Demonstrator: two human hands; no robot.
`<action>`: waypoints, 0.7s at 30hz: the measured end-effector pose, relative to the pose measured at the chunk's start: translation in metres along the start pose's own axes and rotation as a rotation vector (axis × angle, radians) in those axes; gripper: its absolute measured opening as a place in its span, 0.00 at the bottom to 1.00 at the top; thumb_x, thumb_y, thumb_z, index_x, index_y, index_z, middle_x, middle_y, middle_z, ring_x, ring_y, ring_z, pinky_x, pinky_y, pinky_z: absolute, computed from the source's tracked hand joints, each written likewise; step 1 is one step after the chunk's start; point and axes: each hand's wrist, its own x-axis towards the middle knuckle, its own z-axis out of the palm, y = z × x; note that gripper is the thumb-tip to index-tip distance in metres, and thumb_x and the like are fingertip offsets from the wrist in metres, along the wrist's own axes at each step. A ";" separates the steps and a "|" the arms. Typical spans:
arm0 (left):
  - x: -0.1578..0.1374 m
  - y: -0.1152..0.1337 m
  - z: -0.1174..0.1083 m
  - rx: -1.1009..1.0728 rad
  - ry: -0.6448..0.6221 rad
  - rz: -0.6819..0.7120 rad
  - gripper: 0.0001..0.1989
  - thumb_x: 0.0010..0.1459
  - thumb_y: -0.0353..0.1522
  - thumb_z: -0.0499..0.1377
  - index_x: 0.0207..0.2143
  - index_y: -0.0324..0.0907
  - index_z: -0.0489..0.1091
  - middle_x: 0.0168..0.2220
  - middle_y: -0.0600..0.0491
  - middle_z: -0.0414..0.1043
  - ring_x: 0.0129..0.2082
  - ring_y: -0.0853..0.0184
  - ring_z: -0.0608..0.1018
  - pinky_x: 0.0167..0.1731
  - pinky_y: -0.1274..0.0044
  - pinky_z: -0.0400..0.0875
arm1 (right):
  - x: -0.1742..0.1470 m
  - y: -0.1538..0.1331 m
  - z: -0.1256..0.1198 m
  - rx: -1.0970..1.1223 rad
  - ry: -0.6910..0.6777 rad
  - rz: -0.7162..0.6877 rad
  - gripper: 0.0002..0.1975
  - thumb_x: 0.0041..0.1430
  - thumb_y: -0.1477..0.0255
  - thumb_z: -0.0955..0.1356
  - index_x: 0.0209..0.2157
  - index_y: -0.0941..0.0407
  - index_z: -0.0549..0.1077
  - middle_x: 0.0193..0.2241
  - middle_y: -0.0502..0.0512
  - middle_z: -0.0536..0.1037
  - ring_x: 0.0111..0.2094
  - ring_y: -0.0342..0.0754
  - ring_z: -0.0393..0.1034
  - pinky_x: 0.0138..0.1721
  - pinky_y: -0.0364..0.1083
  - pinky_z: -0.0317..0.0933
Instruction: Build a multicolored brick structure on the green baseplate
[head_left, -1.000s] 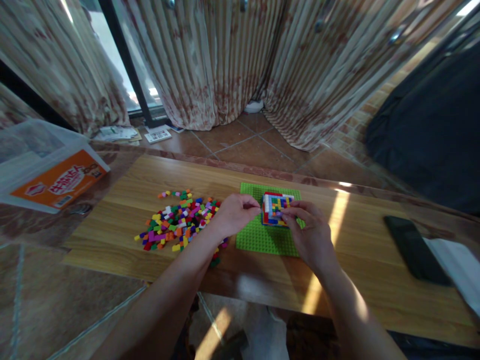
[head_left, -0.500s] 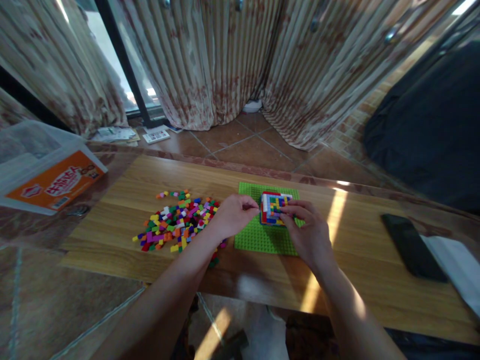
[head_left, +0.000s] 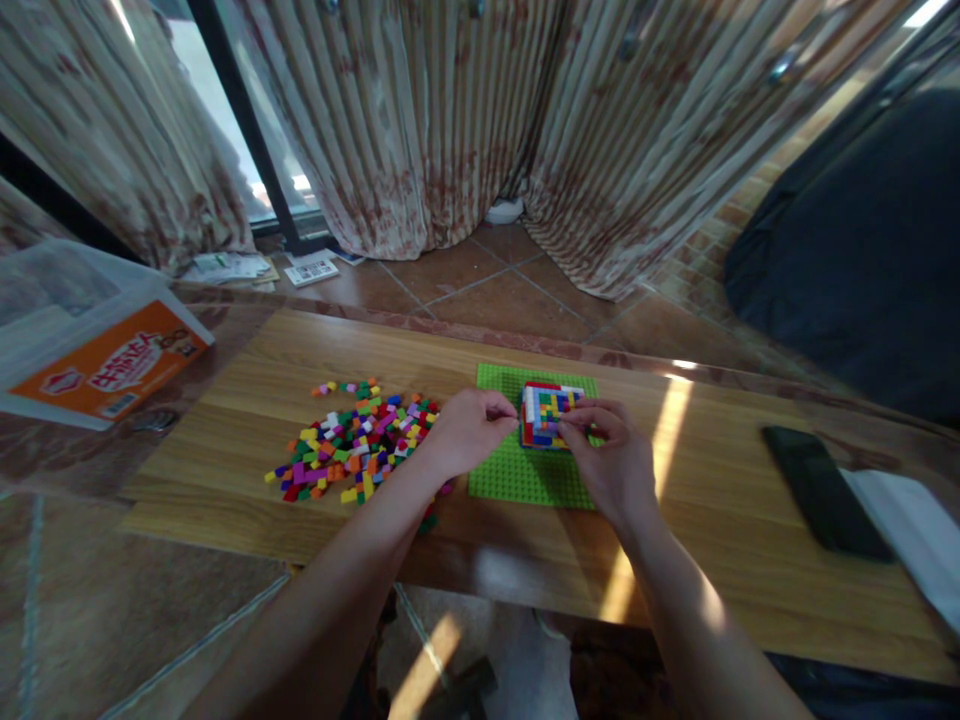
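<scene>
A block model of red, white, blue and yellow toy bricks (head_left: 546, 412) stands on a green baseplate (head_left: 525, 483) in the middle of the bench. My right hand (head_left: 611, 455) reaches over the model's right side, thumb and fingers pinched at its top; any brick between them is too small to make out. At the model's left edge is my left hand (head_left: 474, 432), its thumb and index finger closed together near the wall. Whether that pinch holds a piece is hidden. Left of my left hand lies a heap of loose coloured bricks (head_left: 360, 445), partly covered by my forearm.
A clear plastic box (head_left: 82, 330) with an orange label stands at the far left. On the right lie a black phone-like slab (head_left: 825, 490) and a white paper or cloth (head_left: 907, 530). Curtains (head_left: 450, 130) hang behind the wooden bench (head_left: 247, 380).
My right hand has shifted slightly left and its fingers have drawn back a little, showing more of the model's top. My left hand stays where it was.
</scene>
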 end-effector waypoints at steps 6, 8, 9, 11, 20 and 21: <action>0.002 0.000 0.008 -0.051 0.014 -0.003 0.06 0.53 0.26 0.59 0.32 0.38 0.76 0.30 0.51 0.78 0.30 0.67 0.76 0.32 0.77 0.69 | 0.002 -0.002 0.003 0.002 0.003 0.042 0.04 0.50 0.70 0.69 0.24 0.54 0.77 0.37 0.56 0.76 0.40 0.52 0.72 0.43 0.55 0.66; 0.003 0.000 0.011 -0.085 0.030 -0.017 0.05 0.52 0.25 0.59 0.32 0.38 0.75 0.30 0.51 0.78 0.31 0.67 0.77 0.33 0.77 0.70 | 0.003 -0.002 0.004 -0.017 -0.002 0.043 0.04 0.50 0.70 0.69 0.25 0.54 0.77 0.37 0.56 0.77 0.40 0.52 0.71 0.44 0.55 0.65; 0.003 0.001 0.012 -0.100 0.036 -0.023 0.05 0.51 0.24 0.60 0.32 0.38 0.75 0.31 0.51 0.78 0.31 0.67 0.77 0.34 0.77 0.70 | 0.003 -0.002 0.005 -0.025 -0.002 0.041 0.04 0.50 0.71 0.69 0.25 0.54 0.77 0.37 0.56 0.77 0.40 0.52 0.71 0.44 0.55 0.65; 0.003 0.001 0.015 -0.118 0.046 -0.026 0.05 0.51 0.24 0.60 0.31 0.38 0.74 0.31 0.51 0.78 0.32 0.67 0.78 0.35 0.77 0.71 | 0.004 -0.003 0.005 -0.030 0.004 0.035 0.04 0.50 0.71 0.69 0.25 0.54 0.77 0.37 0.56 0.77 0.40 0.52 0.71 0.43 0.54 0.65; -0.001 0.001 0.020 -0.005 0.089 0.078 0.05 0.55 0.29 0.60 0.32 0.42 0.76 0.32 0.53 0.79 0.34 0.66 0.78 0.37 0.75 0.71 | 0.003 -0.002 0.005 -0.044 0.000 -0.003 0.05 0.51 0.71 0.68 0.26 0.53 0.76 0.37 0.56 0.76 0.39 0.52 0.71 0.44 0.55 0.65; -0.001 0.000 0.020 -0.003 0.091 0.084 0.05 0.55 0.29 0.60 0.32 0.42 0.76 0.32 0.53 0.79 0.34 0.66 0.78 0.37 0.75 0.71 | 0.002 -0.001 0.005 -0.047 0.004 -0.009 0.05 0.51 0.71 0.68 0.26 0.53 0.76 0.37 0.56 0.76 0.39 0.52 0.70 0.44 0.55 0.65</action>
